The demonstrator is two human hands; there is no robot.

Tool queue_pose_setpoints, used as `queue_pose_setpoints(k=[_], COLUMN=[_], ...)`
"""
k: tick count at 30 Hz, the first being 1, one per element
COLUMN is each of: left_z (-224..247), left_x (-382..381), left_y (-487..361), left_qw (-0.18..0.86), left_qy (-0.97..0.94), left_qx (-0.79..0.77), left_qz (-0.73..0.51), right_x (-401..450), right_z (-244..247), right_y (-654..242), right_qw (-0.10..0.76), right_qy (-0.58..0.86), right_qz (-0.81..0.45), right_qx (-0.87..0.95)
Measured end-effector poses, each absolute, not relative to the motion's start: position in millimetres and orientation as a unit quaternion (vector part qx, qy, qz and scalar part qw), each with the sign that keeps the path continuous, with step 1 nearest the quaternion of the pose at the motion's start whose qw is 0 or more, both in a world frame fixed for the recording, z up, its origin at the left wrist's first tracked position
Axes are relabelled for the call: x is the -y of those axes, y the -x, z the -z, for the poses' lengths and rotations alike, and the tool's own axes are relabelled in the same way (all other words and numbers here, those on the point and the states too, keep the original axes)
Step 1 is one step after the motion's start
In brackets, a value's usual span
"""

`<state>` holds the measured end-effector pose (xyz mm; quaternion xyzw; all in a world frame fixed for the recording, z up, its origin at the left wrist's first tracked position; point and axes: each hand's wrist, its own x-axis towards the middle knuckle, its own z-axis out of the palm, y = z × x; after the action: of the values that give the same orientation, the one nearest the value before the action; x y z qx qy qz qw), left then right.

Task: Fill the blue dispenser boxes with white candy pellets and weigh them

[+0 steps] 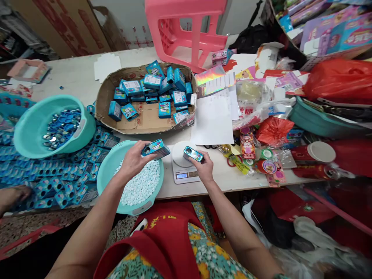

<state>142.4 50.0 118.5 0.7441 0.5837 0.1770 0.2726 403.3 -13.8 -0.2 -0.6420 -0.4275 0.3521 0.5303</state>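
Note:
My left hand [134, 162] grips a small blue printed box [158, 149] by its left end, above the right rim of a turquoise basin [101, 170] filled with small white pellets [142, 185]. A round dark opening shows in that box's end. Between the fingers of my right hand [204, 167] is a second blue box [193, 154], its narrow face with a round hole turned upward. This one is over the white round plate of a digital scale [180, 167]; whether it touches the plate I cannot tell. The scale's display is lit.
A cut-down cardboard box [142, 116] behind my hands holds several blue boxes. To the left, a turquoise bowl [26, 128] contains blue and silver pieces. Blue boxes stand in rows [52, 170] beside another person's hand [14, 197]. A pink stool [186, 23] and packaging lie beyond.

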Motion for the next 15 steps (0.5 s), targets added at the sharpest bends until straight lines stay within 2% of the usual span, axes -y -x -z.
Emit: queue_pose_setpoints(k=[2, 6, 7, 12, 15], left_z=[-124.0, -113.6, -108.5, -90.2, -89.2], left_x=[-31.8, 3.4, 11.1, 35.9, 34.5], left_y=[-126.1, -118.3, -120.4, -126.5, -114.1], left_qw=[0.298, 0.407, 0.442, 0.634, 0.691], left_qy=[-0.700, -0.606, -0.586, -0.402, -0.233], left_qx=[-0.620, -0.635, -0.623, -0.536, -0.481], left_qz=[-0.194, -0.251, -0.269, -0.386, -0.487], right_x=[3.9, 19.0, 26.4, 48.8, 46.1], right_z=[1.5, -22.5, -32.1, -72.8, -85.4], right_y=[-395.6, -376.4, -368.9, -318.5, -296.1], right_qw=[0.507, 0.475, 0.465, 0.321, 0.305], right_qy=[0.639, 0.650, 0.638, 0.549, 0.547], right_qz=[-0.343, -0.240, -0.249, -0.479, -0.459], right_qx=[0.466, 0.542, 0.561, 0.605, 0.630])
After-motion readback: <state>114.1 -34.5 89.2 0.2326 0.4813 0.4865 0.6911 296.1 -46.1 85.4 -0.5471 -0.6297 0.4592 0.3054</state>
